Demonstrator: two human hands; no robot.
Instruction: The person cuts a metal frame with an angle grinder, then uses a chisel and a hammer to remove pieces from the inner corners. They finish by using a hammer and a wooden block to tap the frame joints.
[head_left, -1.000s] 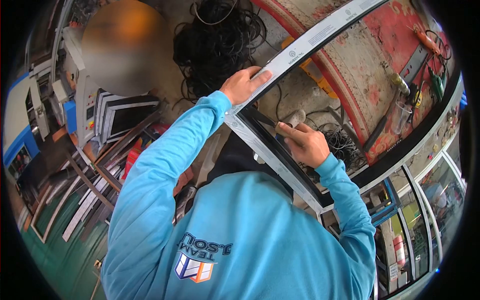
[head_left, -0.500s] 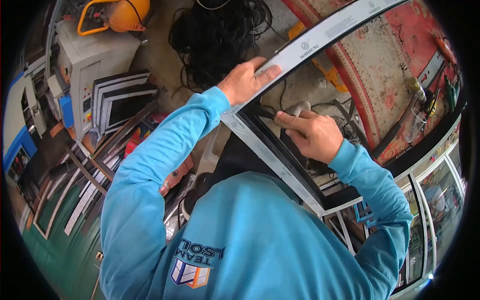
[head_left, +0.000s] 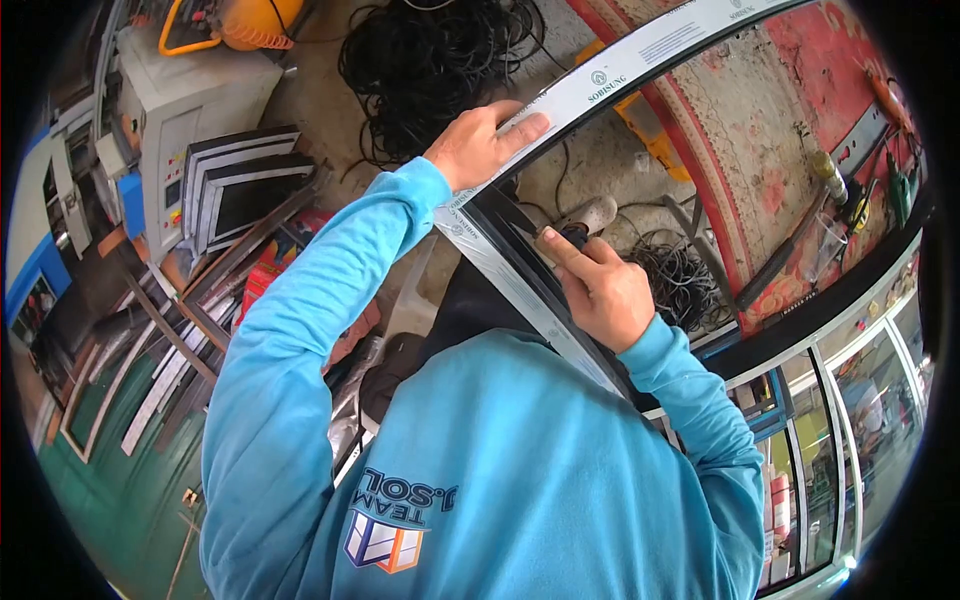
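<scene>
A white-faced frame lies in front of a person in a blue top, directly under and between the two hands. The left hand is partly closed over the frame's long side near a corner, thumb on the face, fingers over the outer edge. The right hand is curled around a slim tool, index finger stretched along it; the fist hides most of the handle. The tool's dark end points toward the corner, close to the frame's black inner edge; whether it touches is unclear.

The long side runs forward and rightward from the left hand, while the short side passes just beside the right hand. Beyond the right hand is the frame's wide opening, with floor and a shoe visible through it.

There is one large frame and one tool in use. Two cable tangles show: one ahead of the left hand, another right of the right hand. Farther right, a red surface carries one hammer and one clear cup.
</scene>
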